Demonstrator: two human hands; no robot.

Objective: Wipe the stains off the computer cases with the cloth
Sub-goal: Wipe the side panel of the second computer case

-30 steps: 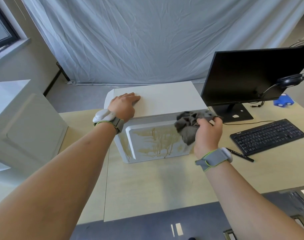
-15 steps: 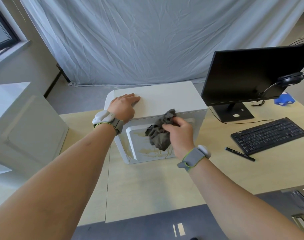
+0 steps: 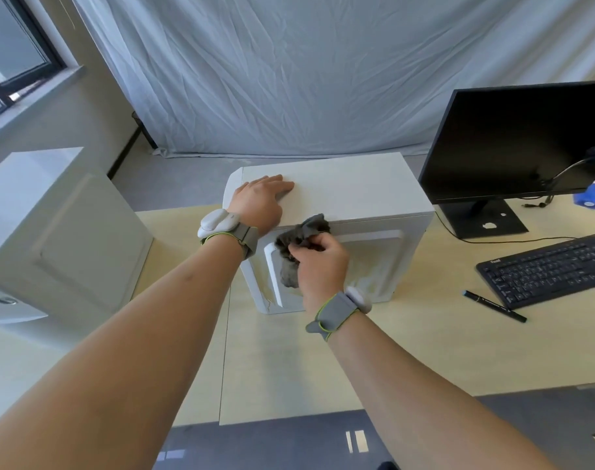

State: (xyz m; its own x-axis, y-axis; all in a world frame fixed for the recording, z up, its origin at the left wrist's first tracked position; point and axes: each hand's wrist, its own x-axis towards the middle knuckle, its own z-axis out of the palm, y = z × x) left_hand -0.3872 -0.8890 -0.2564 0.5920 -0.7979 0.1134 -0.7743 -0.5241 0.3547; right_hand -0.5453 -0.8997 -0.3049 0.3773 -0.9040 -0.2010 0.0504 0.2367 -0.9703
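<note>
A white computer case stands on the desk in the middle of the view. My left hand rests flat on its top near the left end, fingers straight. My right hand grips a crumpled grey cloth and presses it against the left part of the case's near side panel. Faint brownish streaks show on the panel to the right of my hand and at its lower left corner. A second white case stands at the far left.
A black monitor stands right of the case, with a headset hanging at its right edge. A black keyboard and a black pen lie on the wooden desk. A blue object sits far right.
My right hand has swept the cloth leftward across the side panel, from its right end to its left part. The brown stains look much fainter. My left hand stayed put.
</note>
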